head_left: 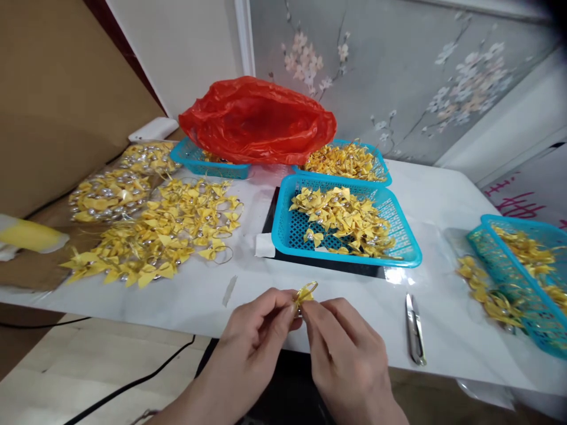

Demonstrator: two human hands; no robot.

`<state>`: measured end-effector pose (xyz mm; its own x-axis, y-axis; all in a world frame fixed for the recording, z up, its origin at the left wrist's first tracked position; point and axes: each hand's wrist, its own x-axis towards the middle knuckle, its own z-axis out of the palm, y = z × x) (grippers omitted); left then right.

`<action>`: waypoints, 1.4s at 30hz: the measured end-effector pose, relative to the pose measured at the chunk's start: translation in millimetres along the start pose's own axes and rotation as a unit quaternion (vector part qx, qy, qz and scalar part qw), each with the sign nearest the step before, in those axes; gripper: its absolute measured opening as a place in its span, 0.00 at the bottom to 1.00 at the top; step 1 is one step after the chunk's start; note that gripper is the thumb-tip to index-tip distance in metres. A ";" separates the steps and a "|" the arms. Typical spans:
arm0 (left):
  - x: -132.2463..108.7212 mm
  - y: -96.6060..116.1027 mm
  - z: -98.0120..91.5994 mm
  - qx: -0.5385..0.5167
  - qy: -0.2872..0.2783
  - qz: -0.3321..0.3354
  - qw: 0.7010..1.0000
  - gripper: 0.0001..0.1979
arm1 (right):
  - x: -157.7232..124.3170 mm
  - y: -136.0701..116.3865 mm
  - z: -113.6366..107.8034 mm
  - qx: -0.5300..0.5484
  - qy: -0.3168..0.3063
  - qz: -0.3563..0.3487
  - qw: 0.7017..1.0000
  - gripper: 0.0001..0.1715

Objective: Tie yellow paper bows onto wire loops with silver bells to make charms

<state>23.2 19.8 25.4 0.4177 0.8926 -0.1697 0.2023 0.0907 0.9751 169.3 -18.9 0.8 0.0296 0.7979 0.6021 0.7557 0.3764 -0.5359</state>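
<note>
Both hands meet at the table's front edge around one small yellow ribbon flower (305,294) with a gold loop standing up from it and a silvery bead below. My left hand (257,336) pinches it from the left between thumb and index finger. From the right, my right hand (348,348) grips the same flower; its fingertips are partly hidden. Just beyond them stands a blue plastic basket (345,257) with a heap of similar yellow flowers (349,215). Thread snips (415,330) lie on the table to the right of my right hand.
Loose yellow flowers (163,230) spread over the table's left side, with bagged ones (110,192) behind. A red plastic bag (257,118) sits over a back basket (212,168). Other blue baskets stand at the back (385,171) and far right (500,277). A cable (146,372) hangs below.
</note>
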 end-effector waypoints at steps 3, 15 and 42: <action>0.0 0.7 -0.5 0.031 0.010 0.028 0.999 0.09 | -0.5 -0.7 0.6 0.000 0.009 -0.003 1.000 0.12; 2.5 4.2 -1.9 0.110 0.040 0.045 0.992 0.13 | 7.1 2.5 -7.8 -0.051 0.018 -0.036 0.998 0.16; 6.0 -3.6 -0.4 0.164 0.082 0.141 0.973 0.09 | 13.2 -7.9 2.2 0.182 0.006 0.108 0.977 0.13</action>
<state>24.6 25.0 21.0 0.3565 0.9224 0.1486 0.3839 -0.2897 0.8768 162.3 -10.3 11.7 0.1711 0.8726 0.4574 0.4479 0.3446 -0.8250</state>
